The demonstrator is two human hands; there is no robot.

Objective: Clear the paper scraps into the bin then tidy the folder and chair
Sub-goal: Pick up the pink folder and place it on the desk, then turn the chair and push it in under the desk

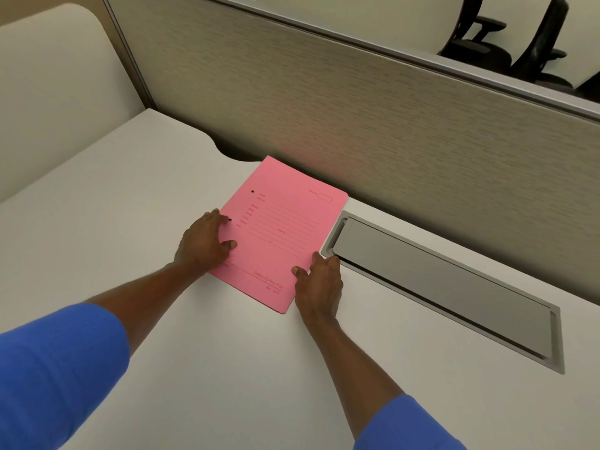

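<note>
A pink paper folder (pixel 279 228) lies closed and flat on the white desk (pixel 113 228), its far corner close to the partition. My left hand (pixel 204 243) rests on the folder's left edge with the thumb pressed on the cover. At the folder's lower right edge, my right hand (pixel 319 280) grips it with the thumb on top. No paper scraps or bin are in view.
A grey cable-tray lid (pixel 438 284) is set into the desk just right of the folder. A beige fabric partition (pixel 357 108) runs along the back. Beyond it stand two black office chairs (pixel 506 43). A cream panel (pixel 55 86) rises at the left.
</note>
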